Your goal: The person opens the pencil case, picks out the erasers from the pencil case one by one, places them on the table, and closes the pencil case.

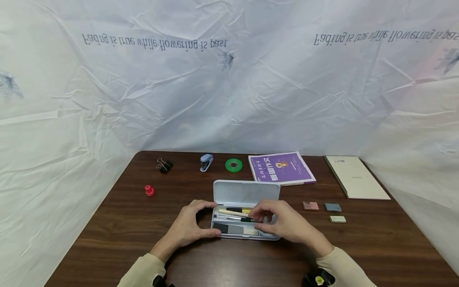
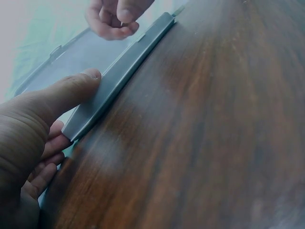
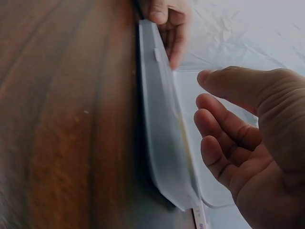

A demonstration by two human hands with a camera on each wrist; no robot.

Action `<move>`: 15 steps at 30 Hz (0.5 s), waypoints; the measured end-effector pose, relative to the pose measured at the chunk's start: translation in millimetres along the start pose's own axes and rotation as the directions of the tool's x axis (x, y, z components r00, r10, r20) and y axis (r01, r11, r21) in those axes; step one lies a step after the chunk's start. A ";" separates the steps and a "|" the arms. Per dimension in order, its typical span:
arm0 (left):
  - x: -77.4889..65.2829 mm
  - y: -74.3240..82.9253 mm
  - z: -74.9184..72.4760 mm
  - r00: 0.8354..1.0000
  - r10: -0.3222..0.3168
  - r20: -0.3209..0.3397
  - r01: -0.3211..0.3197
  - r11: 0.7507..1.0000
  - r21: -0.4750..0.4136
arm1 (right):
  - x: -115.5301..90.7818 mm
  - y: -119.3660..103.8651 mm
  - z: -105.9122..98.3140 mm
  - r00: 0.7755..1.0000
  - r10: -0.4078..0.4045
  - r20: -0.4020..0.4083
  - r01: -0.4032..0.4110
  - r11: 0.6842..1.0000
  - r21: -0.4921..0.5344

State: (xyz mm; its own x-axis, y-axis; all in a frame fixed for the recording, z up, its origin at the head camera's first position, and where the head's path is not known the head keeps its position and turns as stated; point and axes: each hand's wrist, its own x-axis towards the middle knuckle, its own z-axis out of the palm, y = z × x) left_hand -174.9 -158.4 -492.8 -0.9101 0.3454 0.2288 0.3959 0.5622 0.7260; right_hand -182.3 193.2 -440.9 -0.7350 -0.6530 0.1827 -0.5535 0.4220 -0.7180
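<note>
A pale grey pencil case (image 1: 246, 193) stands with its lid raised on the wooden table. My left hand (image 1: 186, 225) grips its left end, thumb (image 2: 86, 86) on the front edge and fingers at the back corner. Over the right part of the case hovers my right hand (image 1: 283, 219), fingers loosely bent. In the right wrist view no object shows between its thumb and fingers (image 3: 219, 124). Inside lie several pens (image 1: 229, 217), partly hidden by the right hand. Along the front compartment sit a black block (image 1: 220, 227), a grey block (image 1: 235, 229) and a white block (image 1: 250, 231).
Pink (image 1: 310, 205), blue (image 1: 333, 207) and cream (image 1: 337, 219) blocks lie to the right. Behind are a purple book (image 1: 283, 167), a pale flat box (image 1: 358, 179), green tape (image 1: 234, 165), a stapler (image 1: 206, 162) and a binder clip (image 1: 164, 166). A red stopper-like piece (image 1: 149, 190) stands left.
</note>
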 end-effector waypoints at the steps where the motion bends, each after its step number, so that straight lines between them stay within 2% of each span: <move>1: -0.1 -0.1 0.3 1.000 -0.001 -0.001 0.001 1.000 -0.003 | 0.3 0.3 1.7 1.000 -0.004 0.006 0.004 1.000 -0.009; 15: 0.0 0.9 -0.4 1.000 -0.009 0.004 0.009 1.000 -0.005 | 8.4 -6.5 4.8 0.988 0.039 0.149 -0.013 0.985 -0.171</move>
State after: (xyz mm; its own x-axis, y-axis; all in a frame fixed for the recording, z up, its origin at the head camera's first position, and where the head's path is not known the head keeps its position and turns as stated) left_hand -174.6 -158.3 -491.9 -0.9131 0.3437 0.2193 0.3871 0.5619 0.7310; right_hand -183.0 182.0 -437.9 -0.6898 -0.7221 0.0525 -0.6025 0.5322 -0.5948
